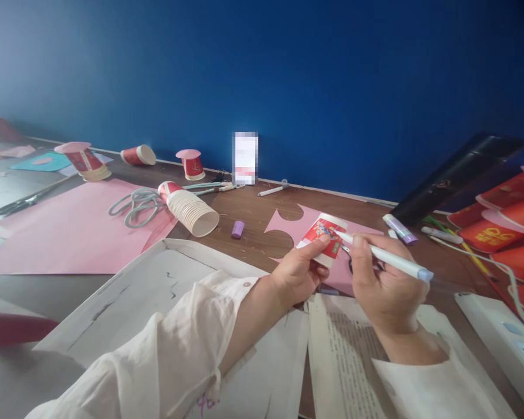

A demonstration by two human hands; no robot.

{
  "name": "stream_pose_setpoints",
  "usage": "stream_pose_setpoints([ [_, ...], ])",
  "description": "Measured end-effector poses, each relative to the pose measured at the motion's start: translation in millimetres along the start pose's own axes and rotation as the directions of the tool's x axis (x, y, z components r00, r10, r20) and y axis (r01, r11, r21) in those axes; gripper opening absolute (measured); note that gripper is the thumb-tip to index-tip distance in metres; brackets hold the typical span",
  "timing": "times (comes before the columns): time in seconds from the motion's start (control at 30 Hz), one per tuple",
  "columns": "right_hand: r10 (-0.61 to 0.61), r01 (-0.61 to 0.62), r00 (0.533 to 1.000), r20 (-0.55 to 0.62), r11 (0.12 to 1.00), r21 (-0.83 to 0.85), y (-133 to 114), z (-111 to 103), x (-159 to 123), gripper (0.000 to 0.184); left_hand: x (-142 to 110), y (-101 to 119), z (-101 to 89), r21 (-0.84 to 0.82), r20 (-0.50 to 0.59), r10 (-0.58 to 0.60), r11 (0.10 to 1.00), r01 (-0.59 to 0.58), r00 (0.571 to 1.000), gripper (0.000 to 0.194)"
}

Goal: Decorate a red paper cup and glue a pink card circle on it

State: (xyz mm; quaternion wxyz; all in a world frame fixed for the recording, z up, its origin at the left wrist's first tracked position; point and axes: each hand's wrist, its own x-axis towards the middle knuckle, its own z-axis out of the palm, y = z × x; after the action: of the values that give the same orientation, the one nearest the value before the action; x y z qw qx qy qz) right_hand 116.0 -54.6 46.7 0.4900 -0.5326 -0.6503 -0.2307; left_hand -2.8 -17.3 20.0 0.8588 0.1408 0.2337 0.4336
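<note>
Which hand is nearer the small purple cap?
Left. The left hand, holding a red paper cup, is right of the purple cap and nearer the camera; the right hand, with the marker, is farther right.

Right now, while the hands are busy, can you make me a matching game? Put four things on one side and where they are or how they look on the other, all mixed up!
Things:
1. Pen with a blue end
2. Long stack of cups
3. Little cap near the middle
4. Cup at the pen's tip

Places, colours and states:
A. Purple, on the brown table
B. In the left hand
C. Tipped over on its side
D. In the right hand

Right pairs: 1-D, 2-C, 3-A, 4-B
</note>
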Motion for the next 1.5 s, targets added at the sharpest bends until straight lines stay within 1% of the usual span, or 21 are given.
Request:
stream_pose_setpoints([
  [0.27,0.012,-0.012,1.0,0.022,1.0,0.018,-1,-1,-1,0.008,1,1,-0.4,0.0,0.004,0.009,1.0,-0.009,1.0,0.036],
  [0.47,0.047,-0.047,0.998,0.042,0.999,0.002,-2,-3,-1,0.012,1,1,0.2,0.005,-0.001,0.007,1.0,-0.007,1.0,0.037],
  [0.63,0.045,-0.046,0.998,0.039,0.999,0.016,-4,-3,0,0.013,0,1,1.4,0.004,-0.019,0.0,1.0,0.0,1.0,0.035],
  [0.77,0.061,-0.063,0.997,0.044,0.997,0.043,-3,-1,-2,0.013,0,0,0.4,0.0,-0.01,0.003,1.0,-0.003,1.0,0.032],
  [0.87,0.121,-0.122,0.993,0.011,0.986,0.11,1,-1,-4,0.013,2,0,-0.9,0.007,-0.014,0.022,1.0,-0.022,1.0,0.031],
  [0.97,0.165,-0.159,0.986,-0.035,0.98,0.123,7,-1,-4,0.014,2,0,-0.7,-0.006,-0.023,0.035,0.999,-0.035,0.999,0.03],
  [1.17,0.129,-0.125,0.991,-0.042,0.987,0.098,9,1,-3,0.014,-1,1,2.9,-0.032,-0.053,0.007,0.999,-0.009,0.999,0.026],
  [1.5,0.126,-0.123,0.991,-0.038,0.99,0.074,7,2,-4,0.012,-1,1,2.7,-0.035,-0.02,-0.003,0.999,0.002,1.0,0.026],
])
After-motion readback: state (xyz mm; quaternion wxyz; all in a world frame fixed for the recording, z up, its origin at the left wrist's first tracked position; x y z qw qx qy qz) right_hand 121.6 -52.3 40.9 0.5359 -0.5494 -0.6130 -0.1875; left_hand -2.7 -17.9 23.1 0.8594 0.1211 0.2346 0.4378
